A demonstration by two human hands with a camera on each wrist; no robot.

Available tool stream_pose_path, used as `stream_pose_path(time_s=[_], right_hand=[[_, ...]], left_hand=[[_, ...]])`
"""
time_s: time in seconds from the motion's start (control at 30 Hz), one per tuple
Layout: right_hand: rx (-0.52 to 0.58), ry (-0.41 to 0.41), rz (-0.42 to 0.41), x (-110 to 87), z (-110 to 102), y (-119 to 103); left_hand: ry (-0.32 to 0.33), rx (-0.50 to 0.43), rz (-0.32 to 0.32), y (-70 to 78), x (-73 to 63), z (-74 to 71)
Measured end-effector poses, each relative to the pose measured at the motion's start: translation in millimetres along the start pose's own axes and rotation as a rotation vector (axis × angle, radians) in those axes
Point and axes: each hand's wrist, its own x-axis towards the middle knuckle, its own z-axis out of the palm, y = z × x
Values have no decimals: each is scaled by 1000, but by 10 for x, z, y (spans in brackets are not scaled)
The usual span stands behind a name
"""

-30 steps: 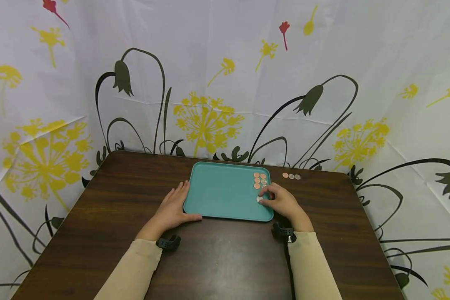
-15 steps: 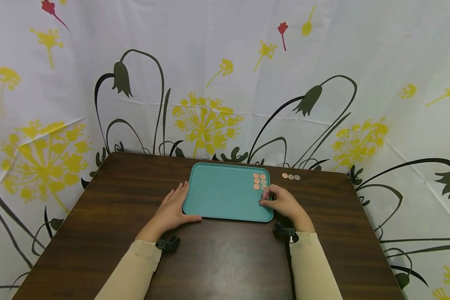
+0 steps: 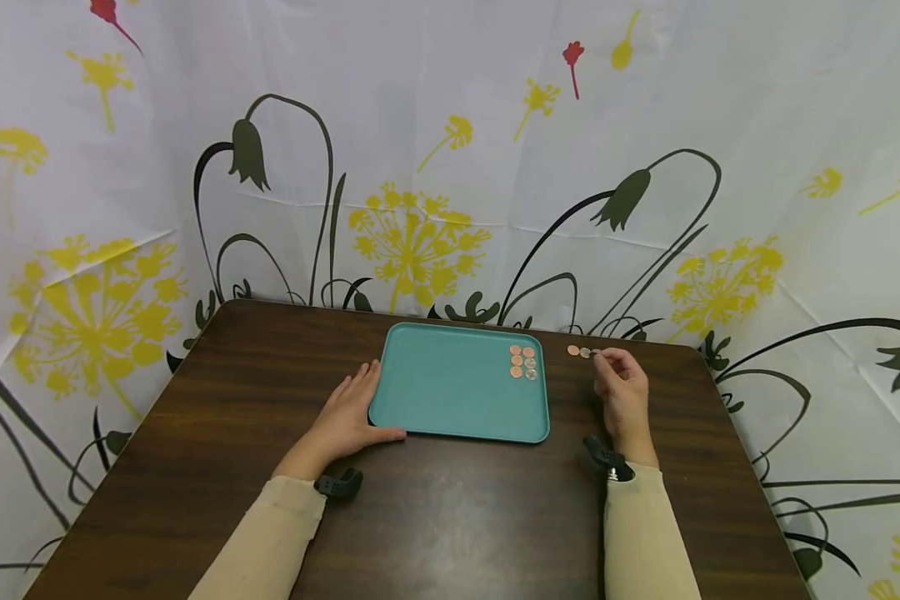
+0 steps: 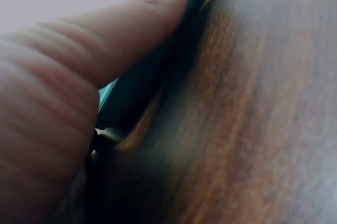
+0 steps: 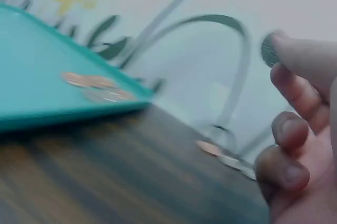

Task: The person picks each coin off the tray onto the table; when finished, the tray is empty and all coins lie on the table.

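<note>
A silver coin (image 5: 269,51) is pinched between the thumb and index finger of my right hand (image 3: 621,392), its other fingers curled. This hand is right of the teal tray (image 3: 442,392), just in front of a short row of coins on the table. In that row lie a copper coin (image 3: 573,351) and a silver one (image 3: 586,352); a further silver coin is partly hidden by the fingers. My left hand (image 3: 345,417) rests at the tray's front left corner, fingers straight along the left side and thumb (image 4: 142,29) along the front edge.
Copper coins (image 3: 516,361) and silver coins (image 3: 531,374) form two columns near the tray's back right corner. The dark wooden table (image 3: 450,517) backs onto a flower-printed cloth (image 3: 450,100) hanging behind it.
My right hand picked up the silver coin from the front of the tray's right column and carried it right, off the tray, to the table row. My left hand stays put.
</note>
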Motion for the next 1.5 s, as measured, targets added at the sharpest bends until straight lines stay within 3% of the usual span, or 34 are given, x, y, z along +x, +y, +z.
stream_pose_path(time_s=[0.1, 0.2, 0.3, 0.47, 0.67, 0.83, 1.0, 1.5], right_hand=[[-120, 155, -134, 2, -174, -58], [-246, 249, -184, -5, -307, -71], [-276, 289, -114, 23, -374, -66], [-340, 352, 103, 163, -392, -48], [-592, 364, 280, 309, -349, -72], [-771, 401, 345, 340, -316, -72], [-856, 407, 330, 360, -309, -60], [-975, 339, 247, 341, -308, -9]], left_hand=[[-4, 4, 2, 4, 6, 2], [-13, 7, 1, -2, 6, 14], [-15, 11, 3, -13, 10, 27], [-10, 30, 2, -21, 20, 29], [0, 31, 11, -9, 18, 24], [-10, 33, 5, -1, 9, 29], [-10, 40, -1, -4, 17, 31], [-11, 39, 17, -4, 28, 24]])
